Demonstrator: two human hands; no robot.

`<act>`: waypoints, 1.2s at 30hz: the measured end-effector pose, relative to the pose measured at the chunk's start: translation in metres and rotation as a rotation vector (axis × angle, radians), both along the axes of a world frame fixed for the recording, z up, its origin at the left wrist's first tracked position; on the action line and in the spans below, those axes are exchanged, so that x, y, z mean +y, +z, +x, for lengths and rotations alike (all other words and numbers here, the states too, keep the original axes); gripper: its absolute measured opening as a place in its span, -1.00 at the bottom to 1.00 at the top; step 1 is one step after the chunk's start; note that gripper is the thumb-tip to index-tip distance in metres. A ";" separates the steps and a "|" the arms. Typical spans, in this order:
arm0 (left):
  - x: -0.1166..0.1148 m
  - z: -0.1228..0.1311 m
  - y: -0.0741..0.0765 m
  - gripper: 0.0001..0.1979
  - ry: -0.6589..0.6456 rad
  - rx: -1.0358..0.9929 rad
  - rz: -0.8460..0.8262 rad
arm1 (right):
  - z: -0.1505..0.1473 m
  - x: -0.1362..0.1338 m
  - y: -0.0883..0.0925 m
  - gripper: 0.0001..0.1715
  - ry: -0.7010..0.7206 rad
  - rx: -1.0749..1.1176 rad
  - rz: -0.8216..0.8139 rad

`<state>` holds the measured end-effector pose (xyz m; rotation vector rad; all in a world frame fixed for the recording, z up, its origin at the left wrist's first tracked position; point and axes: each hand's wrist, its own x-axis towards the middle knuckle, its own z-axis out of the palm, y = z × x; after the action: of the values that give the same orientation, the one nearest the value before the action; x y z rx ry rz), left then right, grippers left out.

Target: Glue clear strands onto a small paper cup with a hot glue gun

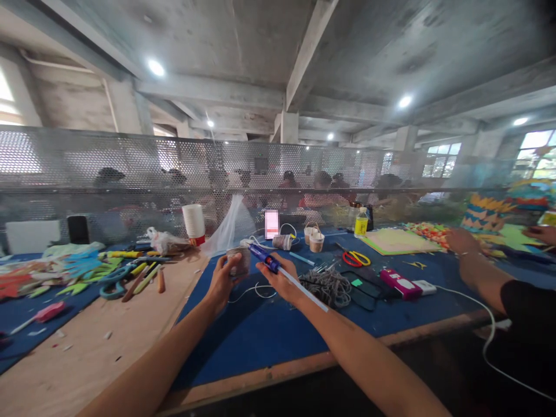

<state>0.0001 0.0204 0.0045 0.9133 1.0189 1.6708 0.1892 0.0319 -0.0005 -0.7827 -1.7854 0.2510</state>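
My left hand (222, 279) is wrapped round a small grey twine-covered cup (239, 260) and lifts it above the blue mat (256, 333). My right hand (280, 279) grips a blue glue gun (266, 259) with a clear glue stick (304, 289) trailing back over my forearm. The gun's nozzle points at the cup's right side. A coil of grey twine (329, 286) lies just right of my right hand.
Red-handled scissors (356, 258), a pink device (400, 284), small cups (315, 238), a yellow bottle (361, 223) and stacked paper cups (193, 223) are on the table. Another person's arm (482, 272) reaches in at right. A perforated metal screen (130, 168) backs the table.
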 end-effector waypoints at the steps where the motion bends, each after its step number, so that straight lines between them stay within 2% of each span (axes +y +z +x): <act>1: 0.000 -0.001 0.000 -0.52 0.004 0.003 0.001 | 0.000 -0.002 0.001 -0.58 0.013 -0.033 0.004; 9: 0.000 -0.001 -0.001 -0.49 0.024 0.063 0.016 | 0.003 -0.011 0.009 -0.52 -0.017 -0.157 -0.040; 25: 0.001 -0.001 -0.002 -0.39 0.070 0.132 0.027 | 0.002 -0.014 0.013 -0.63 -0.123 -0.227 -0.082; 36: 0.003 -0.002 -0.004 -0.36 0.115 0.178 0.045 | 0.001 -0.007 0.006 -0.62 -0.178 -0.286 -0.048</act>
<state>-0.0023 0.0236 0.0003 1.0655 1.1759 1.7365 0.1898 0.0251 0.0053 -1.0470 -1.9664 0.0658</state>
